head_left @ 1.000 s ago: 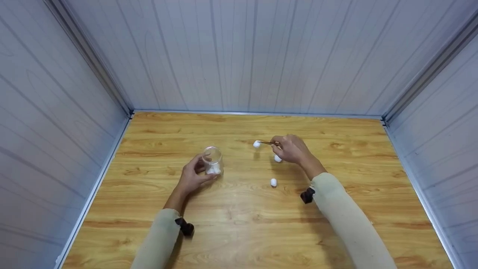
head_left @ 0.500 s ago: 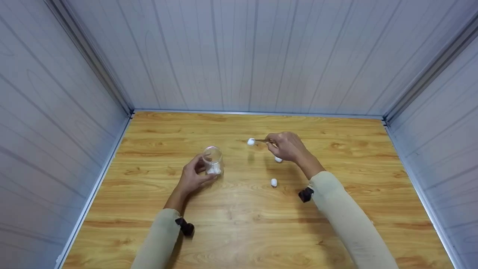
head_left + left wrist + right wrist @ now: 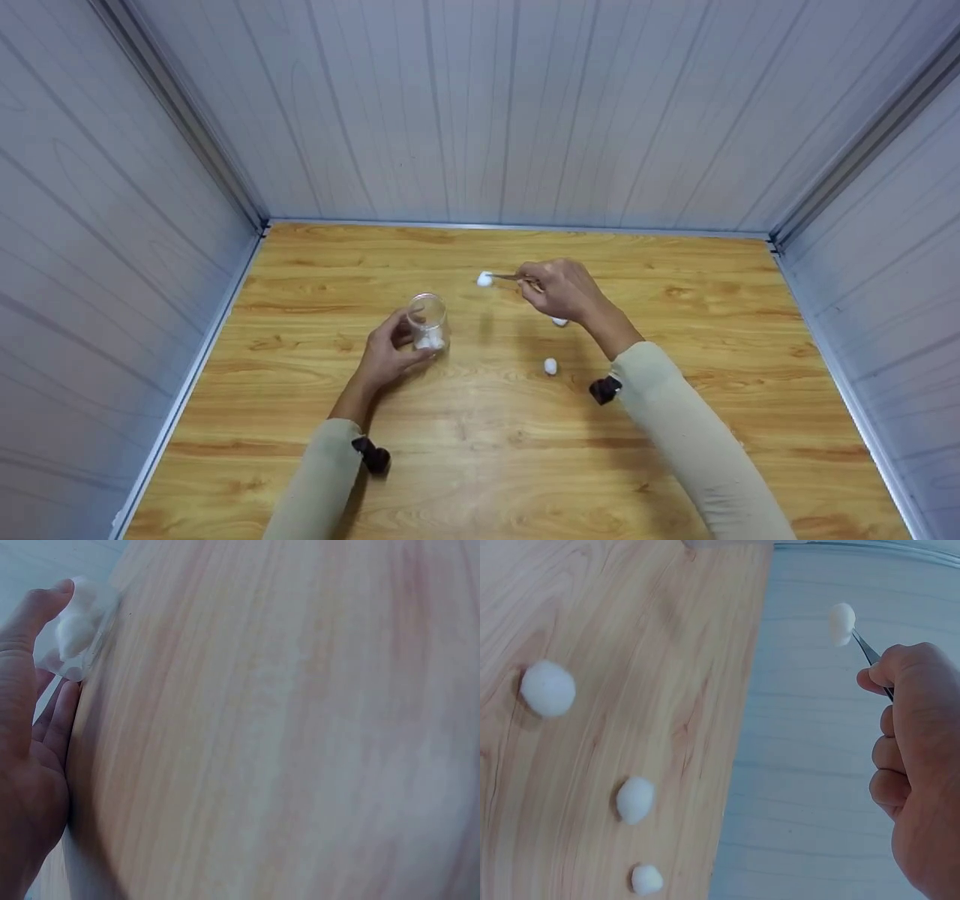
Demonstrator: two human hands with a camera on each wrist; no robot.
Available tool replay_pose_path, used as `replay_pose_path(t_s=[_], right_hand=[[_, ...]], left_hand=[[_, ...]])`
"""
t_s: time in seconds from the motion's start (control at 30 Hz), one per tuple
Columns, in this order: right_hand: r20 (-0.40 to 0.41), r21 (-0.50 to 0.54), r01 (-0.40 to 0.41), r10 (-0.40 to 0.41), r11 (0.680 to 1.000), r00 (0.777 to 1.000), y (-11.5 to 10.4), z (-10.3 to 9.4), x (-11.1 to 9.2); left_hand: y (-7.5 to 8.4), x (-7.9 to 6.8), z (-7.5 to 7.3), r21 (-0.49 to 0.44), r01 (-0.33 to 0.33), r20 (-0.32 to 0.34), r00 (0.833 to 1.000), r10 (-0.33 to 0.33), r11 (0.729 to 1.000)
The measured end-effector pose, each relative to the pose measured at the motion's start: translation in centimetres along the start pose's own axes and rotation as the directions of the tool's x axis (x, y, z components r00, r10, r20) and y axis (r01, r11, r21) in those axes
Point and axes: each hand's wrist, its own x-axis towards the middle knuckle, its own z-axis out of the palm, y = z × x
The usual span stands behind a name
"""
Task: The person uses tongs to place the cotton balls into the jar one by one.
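My left hand grips a clear glass jar standing upright on the table, thumb and fingers round its side. White cotton balls lie at the jar's bottom. With thumb and fingers, my right hand pinches metal tweezers. Their tips hold a single cotton ball in the air, to the right of the jar and farther back than its mouth. Loose on the wood are a near cotton ball and another partly covered by my right hand; the right wrist view shows a third.
The wood-grain table is enclosed by a pale panel wall at the back and by panels on the left and right. A metal strip runs along the back edge.
My right hand has moved left and slightly back, carrying the cotton ball in the tweezers nearer the jar. My left hand and the jar have stayed in place.
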Motion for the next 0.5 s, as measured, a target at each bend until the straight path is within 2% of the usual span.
replay_pose_path(t_s=[0.5], right_hand=[[-0.038, -0.003, 0.058, -0.058, 0.998, 0.998, -2.0, 0.2, 1.0]], left_hand=[[0.1, 0.2, 0.2, -0.024, 0.027, -0.01, 1.0, -0.028, 0.999]])
